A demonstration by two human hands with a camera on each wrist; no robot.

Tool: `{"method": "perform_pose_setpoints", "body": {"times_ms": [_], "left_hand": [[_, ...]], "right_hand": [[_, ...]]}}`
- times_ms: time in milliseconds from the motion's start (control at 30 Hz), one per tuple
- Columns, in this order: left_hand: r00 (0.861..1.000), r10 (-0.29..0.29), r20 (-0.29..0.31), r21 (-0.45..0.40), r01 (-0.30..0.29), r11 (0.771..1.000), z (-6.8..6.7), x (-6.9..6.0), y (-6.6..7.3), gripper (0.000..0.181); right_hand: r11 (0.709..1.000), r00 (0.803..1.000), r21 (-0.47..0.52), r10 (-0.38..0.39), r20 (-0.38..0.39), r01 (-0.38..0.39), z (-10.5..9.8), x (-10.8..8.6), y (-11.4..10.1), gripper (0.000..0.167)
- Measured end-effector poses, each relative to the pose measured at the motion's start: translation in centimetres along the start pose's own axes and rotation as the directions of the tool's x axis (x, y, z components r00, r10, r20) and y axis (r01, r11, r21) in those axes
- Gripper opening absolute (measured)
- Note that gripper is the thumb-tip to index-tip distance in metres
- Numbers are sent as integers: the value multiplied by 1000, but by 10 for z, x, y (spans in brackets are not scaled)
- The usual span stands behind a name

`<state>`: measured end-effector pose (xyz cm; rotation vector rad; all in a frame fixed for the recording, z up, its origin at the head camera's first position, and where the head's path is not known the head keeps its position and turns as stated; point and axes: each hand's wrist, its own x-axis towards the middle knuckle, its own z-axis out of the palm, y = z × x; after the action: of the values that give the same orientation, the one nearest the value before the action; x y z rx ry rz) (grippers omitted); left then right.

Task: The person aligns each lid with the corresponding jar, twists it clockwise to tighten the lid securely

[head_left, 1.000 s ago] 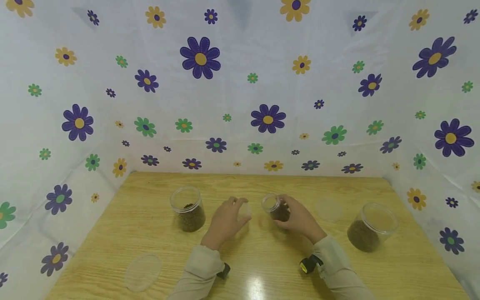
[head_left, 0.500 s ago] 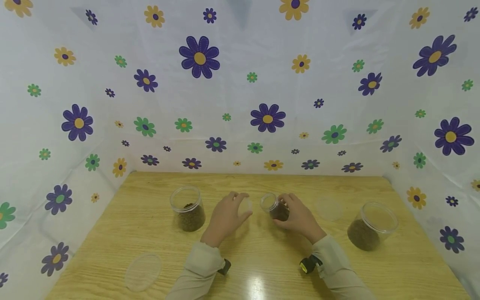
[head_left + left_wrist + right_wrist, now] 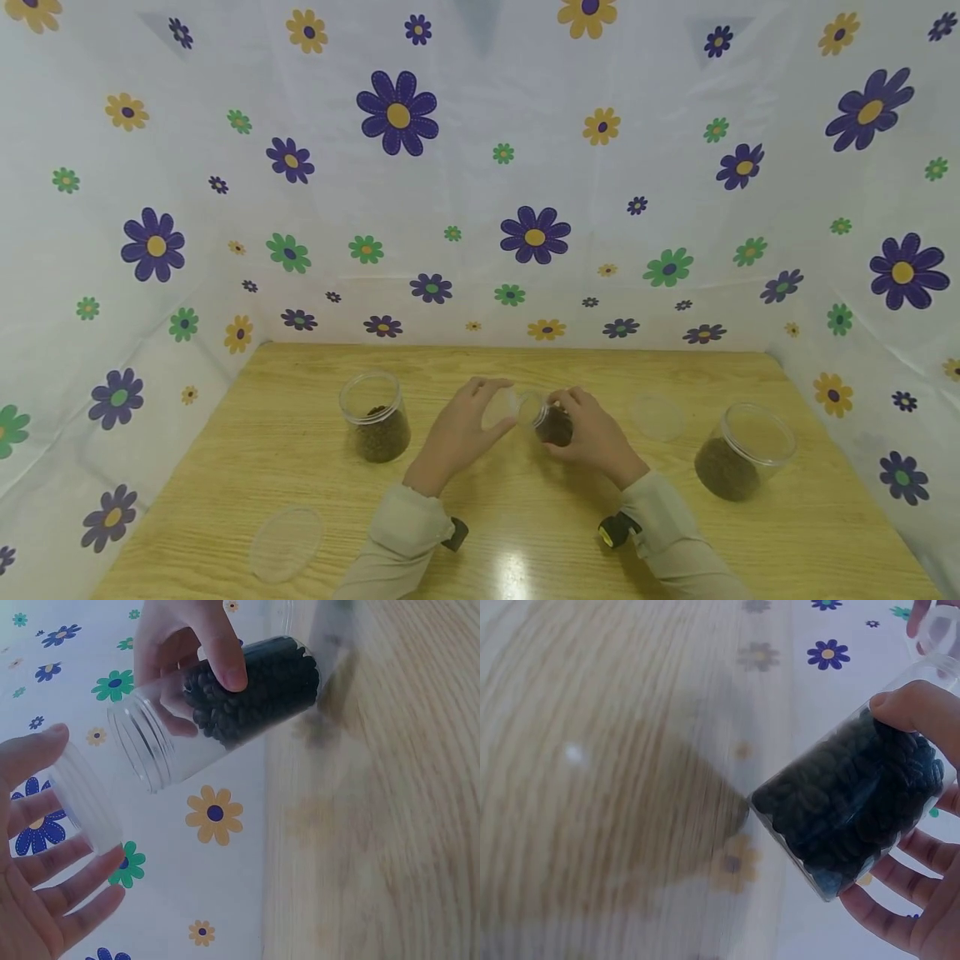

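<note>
In the head view, my left hand (image 3: 459,429) holds a clear round lid (image 3: 86,799) by its edge, between the thumb and fingers. My right hand (image 3: 600,435) grips a small clear jar (image 3: 847,795) partly filled with dark beans. The jar leans over, its uncovered threaded mouth toward the lid. A narrow gap separates lid and mouth in the left wrist view. Whether the jar's lower edge touches the table I cannot tell.
On the wooden table (image 3: 510,508), a large uncovered jar (image 3: 381,437) with brown contents stands left, and another large jar (image 3: 727,468) right. Clear discs lie flat: one disc (image 3: 285,543) front left, a fainter disc (image 3: 657,417) behind the right hand. A flowered sheet (image 3: 480,183) encloses the back and sides.
My left hand has moved right with the lid, closer to the jar's mouth. The small jar has shifted slightly left in my right hand. The large jars and the discs have stayed put.
</note>
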<state>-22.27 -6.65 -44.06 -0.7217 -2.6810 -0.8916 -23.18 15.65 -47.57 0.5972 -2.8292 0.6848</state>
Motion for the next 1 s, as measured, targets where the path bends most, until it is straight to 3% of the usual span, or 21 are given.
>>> {"method": "perform_pose_setpoints", "body": {"times_ms": [400,1000], "left_hand": [[998,70,7,-77,-69,995,8,-4,-4,49],[994,99,56,-46,-96,994,14,-4,-4,49]], "right_hand": [[997,998,-62,-44,-41,42,3,-2,-6,62],[980,994,-181,-100,-54,89,2,-8,-13,62]]}}
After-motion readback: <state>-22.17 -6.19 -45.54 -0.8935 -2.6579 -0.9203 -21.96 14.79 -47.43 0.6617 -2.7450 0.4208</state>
